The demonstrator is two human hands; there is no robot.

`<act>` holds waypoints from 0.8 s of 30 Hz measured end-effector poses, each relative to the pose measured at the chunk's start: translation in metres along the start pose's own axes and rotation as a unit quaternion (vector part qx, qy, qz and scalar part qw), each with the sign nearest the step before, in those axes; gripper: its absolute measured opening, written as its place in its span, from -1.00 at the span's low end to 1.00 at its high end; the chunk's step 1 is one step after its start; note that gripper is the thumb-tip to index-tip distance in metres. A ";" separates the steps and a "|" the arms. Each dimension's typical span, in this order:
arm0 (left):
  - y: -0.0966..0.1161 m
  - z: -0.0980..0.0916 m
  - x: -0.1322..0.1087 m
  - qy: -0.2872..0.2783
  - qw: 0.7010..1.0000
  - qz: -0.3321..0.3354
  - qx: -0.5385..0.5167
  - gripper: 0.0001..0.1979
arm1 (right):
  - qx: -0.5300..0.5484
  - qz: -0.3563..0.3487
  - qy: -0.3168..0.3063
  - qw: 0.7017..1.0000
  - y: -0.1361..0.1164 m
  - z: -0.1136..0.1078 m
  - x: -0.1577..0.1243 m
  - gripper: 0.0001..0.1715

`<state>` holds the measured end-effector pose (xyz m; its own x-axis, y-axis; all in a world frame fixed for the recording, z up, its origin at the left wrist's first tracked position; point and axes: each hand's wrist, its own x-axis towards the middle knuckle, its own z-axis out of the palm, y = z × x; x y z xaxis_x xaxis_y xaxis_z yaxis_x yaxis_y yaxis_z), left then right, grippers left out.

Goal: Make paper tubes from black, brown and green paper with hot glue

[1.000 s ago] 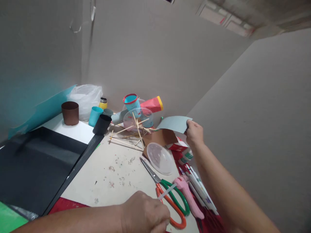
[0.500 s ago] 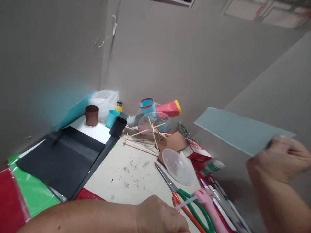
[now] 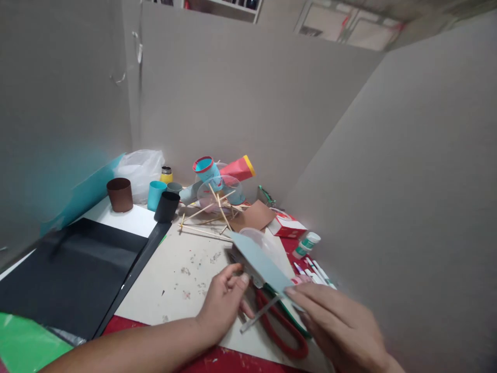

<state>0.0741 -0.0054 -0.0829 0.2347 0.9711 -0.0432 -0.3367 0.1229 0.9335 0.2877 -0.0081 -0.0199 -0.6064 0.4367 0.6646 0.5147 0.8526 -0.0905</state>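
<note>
My right hand (image 3: pixel 341 321) grips the lower end of a pale blue-grey paper strip (image 3: pixel 264 261), which slants up and left over the scissors. My left hand (image 3: pixel 225 303) is at the strip's left side, fingers loosely curled and apart, with nothing visible in them. Under the paper lie large scissors with red-orange and green handles (image 3: pixel 285 331), their blades mostly hidden. A translucent stick (image 3: pixel 258 316), like a glue stick, crosses the handles. Its far end runs towards a pink object (image 3: pixel 301 280), mostly covered by the paper and right hand.
Wooden sticks (image 3: pixel 205 233) and a clear plastic lid (image 3: pixel 267 246) lie beyond my hands. Black sheets (image 3: pixel 73 274) are at left, near brown (image 3: pixel 120 196), turquoise (image 3: pixel 157 195) and black cups (image 3: pixel 166 207). Markers (image 3: pixel 318 274) and a white-green bottle (image 3: pixel 307 244) sit right.
My right hand has brought the paper strip from the far right down over the scissors. My left hand has risen and turned its fingers towards the strip. The view has swung right.
</note>
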 end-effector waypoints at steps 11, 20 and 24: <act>0.013 -0.006 0.010 0.066 0.989 -0.092 -0.093 -0.67 | 0.061 -0.097 -0.113 0.987 -0.032 0.029 0.007 -0.73; 0.013 -0.008 0.015 0.057 0.984 -0.135 -0.103 -0.69 | 0.128 0.006 -0.044 0.991 0.005 0.022 0.000 -0.69; 0.014 -0.009 0.015 0.053 0.985 -0.130 -0.104 -0.70 | 0.211 0.089 -0.014 0.973 0.011 0.027 -0.003 -0.83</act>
<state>0.0654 0.0130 -0.0738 0.2451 0.9157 -0.3184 -0.4592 0.3989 0.7937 0.2789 0.0080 -0.0427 -0.5499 0.5912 0.5900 0.3217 0.8018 -0.5037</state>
